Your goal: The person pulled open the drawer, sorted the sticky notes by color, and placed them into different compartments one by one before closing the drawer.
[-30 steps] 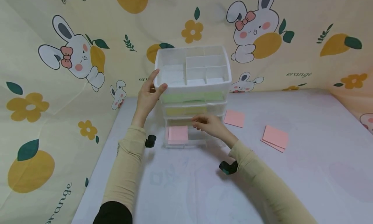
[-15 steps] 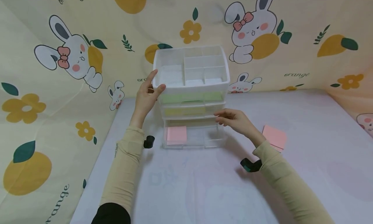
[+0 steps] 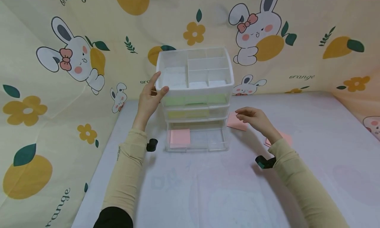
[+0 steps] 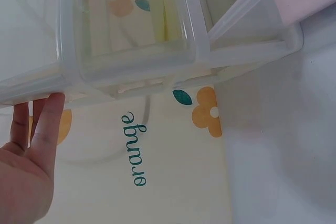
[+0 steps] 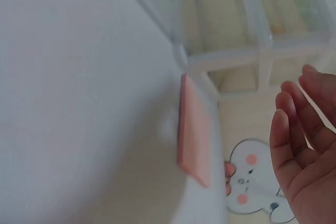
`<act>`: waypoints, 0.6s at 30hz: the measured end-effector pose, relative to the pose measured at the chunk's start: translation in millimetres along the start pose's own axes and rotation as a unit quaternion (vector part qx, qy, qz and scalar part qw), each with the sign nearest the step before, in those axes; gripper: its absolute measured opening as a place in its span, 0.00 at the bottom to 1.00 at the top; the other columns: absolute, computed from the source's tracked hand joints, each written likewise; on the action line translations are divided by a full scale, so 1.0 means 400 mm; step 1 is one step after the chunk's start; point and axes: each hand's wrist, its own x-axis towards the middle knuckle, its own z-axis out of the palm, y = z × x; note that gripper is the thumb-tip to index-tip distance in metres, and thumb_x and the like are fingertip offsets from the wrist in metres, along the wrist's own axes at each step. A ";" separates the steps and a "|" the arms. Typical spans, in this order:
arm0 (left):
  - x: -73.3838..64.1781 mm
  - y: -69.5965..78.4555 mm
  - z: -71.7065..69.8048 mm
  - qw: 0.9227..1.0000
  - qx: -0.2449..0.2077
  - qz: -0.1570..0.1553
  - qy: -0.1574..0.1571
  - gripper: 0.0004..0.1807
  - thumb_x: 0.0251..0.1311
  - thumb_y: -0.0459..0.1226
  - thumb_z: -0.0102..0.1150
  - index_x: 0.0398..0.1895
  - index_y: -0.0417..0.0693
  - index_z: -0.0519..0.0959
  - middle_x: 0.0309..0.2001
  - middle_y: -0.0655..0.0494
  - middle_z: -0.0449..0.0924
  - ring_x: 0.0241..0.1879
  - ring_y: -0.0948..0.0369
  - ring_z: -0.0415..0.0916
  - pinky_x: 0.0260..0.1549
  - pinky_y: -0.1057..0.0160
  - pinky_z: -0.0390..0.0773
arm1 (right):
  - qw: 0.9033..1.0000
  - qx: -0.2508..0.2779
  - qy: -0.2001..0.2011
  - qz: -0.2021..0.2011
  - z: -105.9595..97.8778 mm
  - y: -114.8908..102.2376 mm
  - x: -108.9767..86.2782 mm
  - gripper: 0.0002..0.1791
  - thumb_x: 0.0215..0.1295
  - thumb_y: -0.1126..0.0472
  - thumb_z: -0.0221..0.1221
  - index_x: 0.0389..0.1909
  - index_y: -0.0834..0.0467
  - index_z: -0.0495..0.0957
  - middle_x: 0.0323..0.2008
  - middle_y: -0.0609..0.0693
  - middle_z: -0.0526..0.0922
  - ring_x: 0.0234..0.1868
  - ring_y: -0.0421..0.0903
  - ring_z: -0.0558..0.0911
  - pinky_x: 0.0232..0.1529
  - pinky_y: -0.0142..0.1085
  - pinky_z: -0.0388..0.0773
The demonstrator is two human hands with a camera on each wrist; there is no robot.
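Observation:
A white and clear plastic drawer organizer [image 3: 197,93] stands at the back of the table. My left hand [image 3: 148,101] rests against its upper left front corner, straight fingers touching the side in the left wrist view. The bottom drawer [image 3: 205,140] is pulled out, with a pink sticky note pad [image 3: 179,138] in its left part. My right hand [image 3: 253,119] hovers right of the organizer, fingers relaxed and holding nothing. Below its fingertips lies another pink pad [image 5: 194,129] on the table, beside the organizer.
More pink pads [image 3: 284,139] lie farther right, partly hidden behind my right wrist. The two upper drawers, showing green [image 3: 196,99] and yellow [image 3: 188,114] contents, are closed. An open divided tray [image 3: 209,63] tops the organizer. A patterned cloth [image 3: 166,20] hangs behind.
My right hand has moved from above the pulled-out drawer rightward to above the pink pad beside the organizer. The left hand stays at the organizer's corner.

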 end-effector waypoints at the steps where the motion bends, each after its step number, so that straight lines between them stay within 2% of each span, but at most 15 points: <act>1: 0.000 0.000 0.000 1.000 0.000 -0.001 0.000 0.36 0.50 0.66 0.53 0.65 0.87 0.56 0.41 0.54 0.67 0.34 0.60 0.68 0.31 0.67 0.74 | 1.000 0.002 0.003 0.002 -0.002 0.006 0.003 0.24 0.66 0.50 0.55 0.56 0.61 0.73 0.54 0.58 0.77 0.42 0.33 0.79 0.47 0.33 0.78; 9: 0.000 0.000 0.000 1.000 -0.003 -0.007 -0.002 0.35 0.50 0.65 0.54 0.64 0.88 0.56 0.44 0.53 0.67 0.35 0.60 0.68 0.31 0.67 0.74 | 0.999 -0.020 -0.001 0.032 -0.012 0.054 0.028 0.25 0.67 0.52 0.54 0.60 0.61 0.68 0.56 0.60 0.75 0.45 0.38 0.77 0.51 0.43 0.75; 14: 0.000 0.001 -0.001 1.000 -0.001 -0.003 -0.002 0.36 0.50 0.66 0.53 0.65 0.87 0.56 0.41 0.54 0.67 0.33 0.60 0.68 0.30 0.67 0.74 | 0.998 -0.036 -0.002 0.046 -0.011 0.077 0.037 0.28 0.65 0.52 0.56 0.62 0.62 0.66 0.56 0.63 0.71 0.55 0.54 0.74 0.48 0.37 0.72; 16: 0.001 0.001 -0.001 1.000 -0.001 -0.001 -0.002 0.36 0.50 0.66 0.53 0.65 0.87 0.56 0.40 0.54 0.67 0.32 0.60 0.68 0.30 0.67 0.74 | 0.998 -0.035 -0.006 0.055 -0.010 0.085 0.041 0.29 0.65 0.53 0.57 0.63 0.62 0.64 0.57 0.64 0.69 0.58 0.59 0.71 0.50 0.40 0.72; 18: 0.001 0.000 -0.001 1.000 -0.002 0.001 0.000 0.36 0.50 0.65 0.53 0.65 0.87 0.56 0.39 0.54 0.68 0.31 0.60 0.68 0.30 0.67 0.74 | 0.997 -0.042 -0.012 0.067 -0.007 0.090 0.046 0.31 0.64 0.53 0.57 0.65 0.61 0.62 0.57 0.64 0.68 0.59 0.59 0.69 0.53 0.44 0.71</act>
